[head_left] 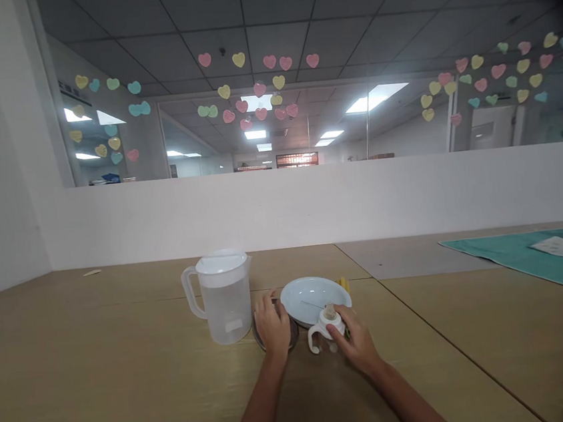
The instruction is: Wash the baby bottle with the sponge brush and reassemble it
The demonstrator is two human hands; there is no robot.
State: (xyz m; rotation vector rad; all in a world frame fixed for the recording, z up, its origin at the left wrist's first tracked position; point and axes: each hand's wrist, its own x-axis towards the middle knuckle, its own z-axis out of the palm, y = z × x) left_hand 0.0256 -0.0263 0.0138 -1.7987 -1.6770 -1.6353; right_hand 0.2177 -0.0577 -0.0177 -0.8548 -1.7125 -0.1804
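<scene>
I have the right hand (357,341) clasped on the white cup (330,327), at the near side of the bowl (298,296); my left hand (273,327) covers a dark dish (294,334), grip unclear. I'd call this handling the cup; next needs steadiness.

Tan tabletop (127,371), white wall (311,204), wide window (328,78) (dotted with heart stickers (270,62)), bright ceiling lights (375,98) beyond

Handled cup (327,324): white plastic by looks of it, smooth. Jug (228,310): cloudy see-through plastic. Bowl (300,295): smooth, kinda glossy. Tabletop (128,375): wood-look, faint sheen. Teal cloth (502,251): pretty matt.
</scene>
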